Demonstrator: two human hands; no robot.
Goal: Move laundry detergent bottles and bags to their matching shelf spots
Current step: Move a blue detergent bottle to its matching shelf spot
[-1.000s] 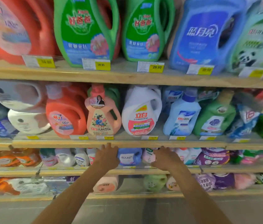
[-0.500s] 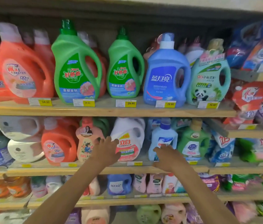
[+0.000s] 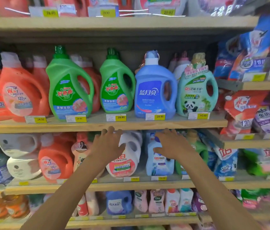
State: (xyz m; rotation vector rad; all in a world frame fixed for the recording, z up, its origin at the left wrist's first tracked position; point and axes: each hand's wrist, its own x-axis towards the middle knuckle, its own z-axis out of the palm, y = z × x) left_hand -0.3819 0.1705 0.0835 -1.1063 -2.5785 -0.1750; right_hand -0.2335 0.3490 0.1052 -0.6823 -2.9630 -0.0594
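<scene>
Hands hover before the middle shelf (image 3: 147,186), both with fingers spread and gripping nothing: the left hand (image 3: 108,144) in front of a white bottle (image 3: 127,163), the right hand (image 3: 172,145) in front of a pale blue bottle (image 3: 160,165). Whether they touch the bottles cannot be told. Off to the right, a red detergent bag (image 3: 243,105) sits on a side shelf.

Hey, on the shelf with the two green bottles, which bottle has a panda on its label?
The pale teal bottle at the row's right end, beside the blue bottle. No other bottle there shows a panda.
</scene>
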